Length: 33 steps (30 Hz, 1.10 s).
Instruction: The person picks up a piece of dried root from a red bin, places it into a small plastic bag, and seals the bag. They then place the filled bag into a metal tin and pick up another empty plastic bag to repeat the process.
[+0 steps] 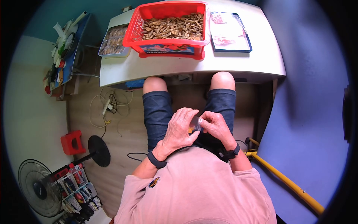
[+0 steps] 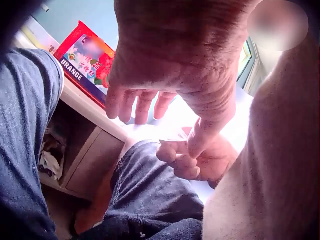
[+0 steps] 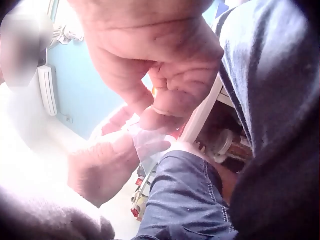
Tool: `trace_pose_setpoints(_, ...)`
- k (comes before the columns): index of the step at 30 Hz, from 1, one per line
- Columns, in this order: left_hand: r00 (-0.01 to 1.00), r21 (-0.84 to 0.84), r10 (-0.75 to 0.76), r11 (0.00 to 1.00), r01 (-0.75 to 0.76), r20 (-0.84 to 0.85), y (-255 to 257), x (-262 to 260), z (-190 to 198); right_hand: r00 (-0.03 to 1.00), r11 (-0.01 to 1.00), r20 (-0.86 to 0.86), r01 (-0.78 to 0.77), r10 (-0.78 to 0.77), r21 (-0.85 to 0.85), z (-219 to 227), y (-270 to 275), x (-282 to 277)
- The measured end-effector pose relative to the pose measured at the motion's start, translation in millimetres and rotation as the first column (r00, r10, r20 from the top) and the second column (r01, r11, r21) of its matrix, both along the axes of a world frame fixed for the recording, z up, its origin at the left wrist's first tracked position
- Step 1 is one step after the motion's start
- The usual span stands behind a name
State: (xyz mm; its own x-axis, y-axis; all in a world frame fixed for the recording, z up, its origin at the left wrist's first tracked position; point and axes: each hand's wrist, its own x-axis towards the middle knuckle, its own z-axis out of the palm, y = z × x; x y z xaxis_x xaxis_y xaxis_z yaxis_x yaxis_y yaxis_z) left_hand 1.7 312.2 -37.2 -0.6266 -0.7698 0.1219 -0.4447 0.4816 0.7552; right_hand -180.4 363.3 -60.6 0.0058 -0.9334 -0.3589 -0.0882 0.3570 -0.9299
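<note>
Over the lap, a small clear plastic bag [image 1: 196, 124] lies between the two hands. My right hand [image 1: 218, 128] pinches its edge between thumb and curled fingers; in the right wrist view the clear film [image 3: 149, 145] hangs below those fingertips. My left hand [image 1: 179, 128] is beside the bag, its fingers extended and the thumb apart from them. The left wrist view shows this left hand [image 2: 175, 65] with its thumb near the right fingers; how firmly it touches the film cannot be told.
On the white table [image 1: 149, 70] are a red basket [image 1: 169, 52] of brown dried slices, a tray of filled bags [image 1: 113, 41] and a dark-edged box [image 1: 232, 50] with red-printed plastic. A fan [image 1: 39, 188], a red stool [image 1: 71, 143] and cables stand or lie left; a yellow bar [image 1: 287, 181] is right.
</note>
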Motion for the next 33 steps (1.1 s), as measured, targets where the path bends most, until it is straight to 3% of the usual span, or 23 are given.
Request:
trace_pose_setpoints(2, 0.998, -0.105, -0.057, 0.993, 0.053, -0.037, 0.4, -4.1, 2.3, 0.997, 0.999, 0.079, 0.001, -0.004, 0.035, 0.0, -1.6, -0.3)
trace_pose_setpoints(5, 0.995, -0.060, -0.100, 0.993, 0.099, -0.020, 0.9, -1.9, -4.2, 0.990, 0.999, 0.143, -0.010, 0.003, 0.044, -3.6, -2.5, 0.4)
trace_pose_setpoints(13, 0.993, -0.029, -0.115, 0.993, 0.115, -0.020, -1.5, 2.3, -5.8, 0.998, 0.996, -0.005, -0.070, 0.070, 0.047, -2.3, -3.8, 0.1)
trace_pose_setpoints(17, 0.996, 0.042, -0.051, 0.998, 0.054, -0.075, 1.4, 3.0, -8.1, 0.997, 0.997, -0.018, -0.078, 0.079, 0.026, -5.4, -2.8, 1.1)
trace_pose_setpoints(19, 0.996, 0.070, -0.031, 0.997, 0.037, -0.084, 2.0, 5.3, -8.5, 0.967, 0.999, 0.248, 0.050, -0.047, -0.006, -8.4, 0.5, 3.2)
trace_pose_setpoints(24, 0.993, 0.154, 0.015, 0.988, 0.004, -0.120, 3.6, 10.8, -10.1, 0.953, 0.996, 0.292, 0.092, -0.083, -0.014, 12.8, 6.1, -3.8)
trace_pose_setpoints(28, 0.992, 0.131, 0.026, 0.991, -0.009, -0.126, 5.5, 13.3, -8.7, 0.947, 0.996, 0.313, -0.060, 0.076, -0.061, 26.0, 10.9, -5.1)
trace_pose_setpoints(30, 0.993, 0.093, 0.031, 0.995, -0.020, -0.117, 7.1, 14.3, -6.4, 0.961, 0.978, 0.186, -0.196, 0.206, -0.070, 28.7, 12.2, -3.3)
trace_pose_setpoints(33, 0.994, 0.065, 0.009, 0.998, -0.002, -0.109, 8.6, 14.8, -4.0, 0.959, 0.958, 0.046, -0.278, 0.281, -0.065, 37.9, 12.9, 3.1)
